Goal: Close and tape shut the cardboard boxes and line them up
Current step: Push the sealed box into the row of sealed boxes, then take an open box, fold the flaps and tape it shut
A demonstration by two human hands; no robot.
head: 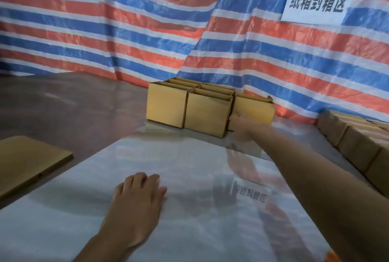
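my r hand (pixel 240 123) touches the end box (pixel 255 109) — grip lost in blur; l hand (pixel 140 197) flat, fingers (pixel 145 178) loose, well back.

My left hand (pixel 140 193) and right hand (pixel 242 129) are bare; my slim left forearm (pixel 117 238) and right forearm (pixel 311 177) are bare too, as far as they show.

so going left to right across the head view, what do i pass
flat cardboard → left hand → block of boxes → row of boxes at the right edge. The right hand overlaps the block, so it is left out.
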